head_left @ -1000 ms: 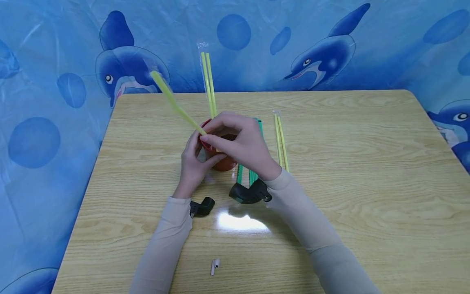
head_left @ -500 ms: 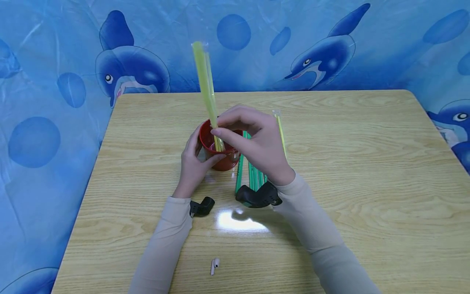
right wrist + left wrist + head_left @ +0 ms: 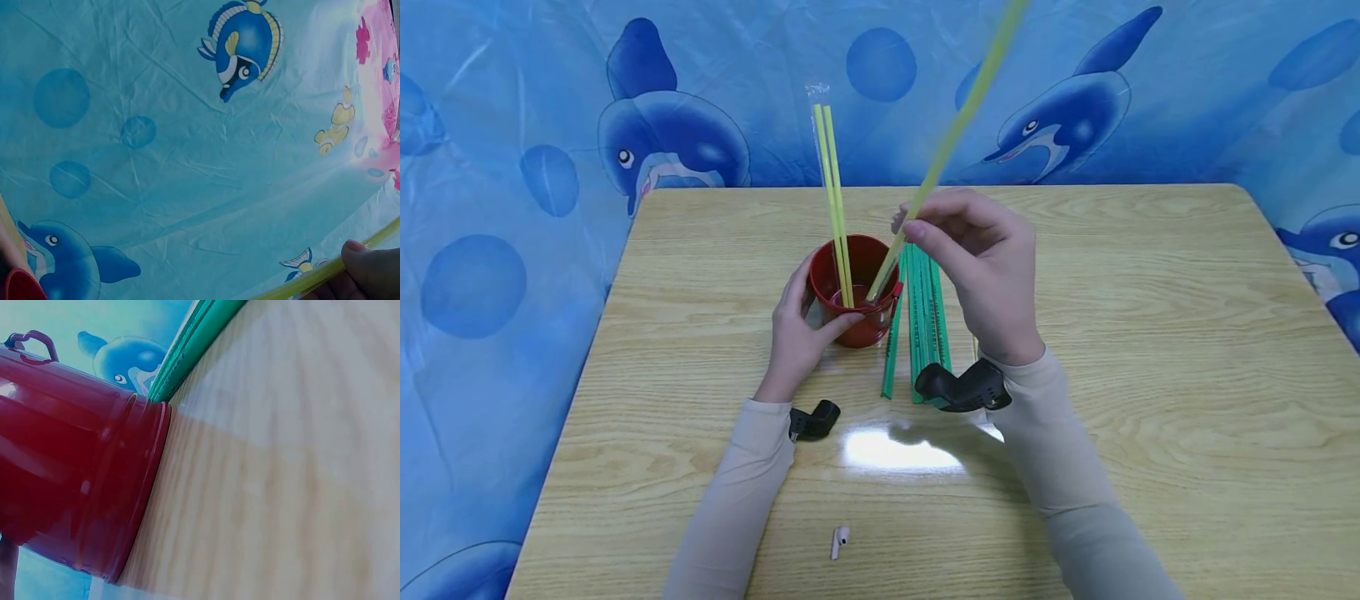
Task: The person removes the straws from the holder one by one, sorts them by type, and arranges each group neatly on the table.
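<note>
A small red bucket (image 3: 857, 329) stands on the table, its red wall (image 3: 62, 456) filling the left of the left wrist view. My left hand (image 3: 797, 337) holds it from the left, thumb at the front and fingers round the side. Two long yellow straw-like sticks (image 3: 835, 192) in clear wrap lean inside. Between thumb and fingers my right hand (image 3: 985, 267) pinches another long yellow straw-like stick (image 3: 951, 137), which also crosses the bottom of the right wrist view (image 3: 306, 284). It tilts right, its lower end inside the bucket. Whether it is one stick or more is unclear.
Several green printed strips (image 3: 925, 321) lie on the table just right of the bucket. A white earbud (image 3: 839, 540) lies near the front. Behind the table (image 3: 1150, 333) hangs a blue dolphin-printed sheet (image 3: 790, 50). A bit of yellow shows below my right hand.
My right hand has moved right with the yellow stick, whose top swung from left to upright to far right. My left hand stays on the bucket.
</note>
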`<state>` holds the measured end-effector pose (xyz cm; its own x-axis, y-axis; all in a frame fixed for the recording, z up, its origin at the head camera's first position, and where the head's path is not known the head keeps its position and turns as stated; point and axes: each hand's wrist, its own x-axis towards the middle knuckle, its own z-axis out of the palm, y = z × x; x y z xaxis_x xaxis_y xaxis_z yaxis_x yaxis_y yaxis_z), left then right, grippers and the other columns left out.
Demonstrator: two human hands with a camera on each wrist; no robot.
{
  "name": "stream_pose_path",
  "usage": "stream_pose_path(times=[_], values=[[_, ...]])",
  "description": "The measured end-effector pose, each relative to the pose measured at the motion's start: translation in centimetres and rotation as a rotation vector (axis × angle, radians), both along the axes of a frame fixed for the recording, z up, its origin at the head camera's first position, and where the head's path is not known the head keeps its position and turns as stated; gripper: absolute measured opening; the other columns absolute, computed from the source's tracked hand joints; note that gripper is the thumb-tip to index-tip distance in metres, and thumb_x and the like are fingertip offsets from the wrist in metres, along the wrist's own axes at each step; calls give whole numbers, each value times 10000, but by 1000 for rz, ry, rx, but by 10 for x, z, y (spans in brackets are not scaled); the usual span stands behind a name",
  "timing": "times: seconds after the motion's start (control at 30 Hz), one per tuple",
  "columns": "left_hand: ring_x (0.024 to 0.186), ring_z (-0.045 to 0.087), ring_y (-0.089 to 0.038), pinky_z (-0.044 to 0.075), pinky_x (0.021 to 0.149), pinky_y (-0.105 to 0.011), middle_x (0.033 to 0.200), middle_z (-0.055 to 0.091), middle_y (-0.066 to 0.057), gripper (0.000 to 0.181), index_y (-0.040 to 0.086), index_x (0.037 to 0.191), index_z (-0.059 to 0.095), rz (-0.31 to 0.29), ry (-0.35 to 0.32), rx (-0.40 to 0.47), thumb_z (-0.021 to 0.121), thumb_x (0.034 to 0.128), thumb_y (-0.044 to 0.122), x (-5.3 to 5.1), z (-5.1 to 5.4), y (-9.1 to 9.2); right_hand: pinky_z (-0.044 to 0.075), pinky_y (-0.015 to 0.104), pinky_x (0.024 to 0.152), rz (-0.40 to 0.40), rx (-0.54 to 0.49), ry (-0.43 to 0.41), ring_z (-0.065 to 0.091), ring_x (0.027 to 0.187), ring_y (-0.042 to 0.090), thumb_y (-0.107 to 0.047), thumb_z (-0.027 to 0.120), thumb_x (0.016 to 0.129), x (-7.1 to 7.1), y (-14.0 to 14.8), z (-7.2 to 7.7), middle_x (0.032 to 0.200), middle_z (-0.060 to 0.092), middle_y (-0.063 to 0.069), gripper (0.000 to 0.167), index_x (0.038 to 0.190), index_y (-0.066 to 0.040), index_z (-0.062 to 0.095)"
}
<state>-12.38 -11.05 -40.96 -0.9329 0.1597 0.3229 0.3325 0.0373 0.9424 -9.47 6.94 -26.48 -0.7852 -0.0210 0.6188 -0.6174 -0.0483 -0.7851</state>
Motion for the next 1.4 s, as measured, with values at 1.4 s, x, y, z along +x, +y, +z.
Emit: stream_pose_path(times=[1.4], values=[[1316,367,-258,346,1066,-428,1416,387,-203,778,-49,1436,296,3,-27,-18,729,790,-31,14,30,2,533,281,733,-139,-138,-208,658,776,228,88,626,852,15,91,-22,850,691,154,141,921,211,621]])
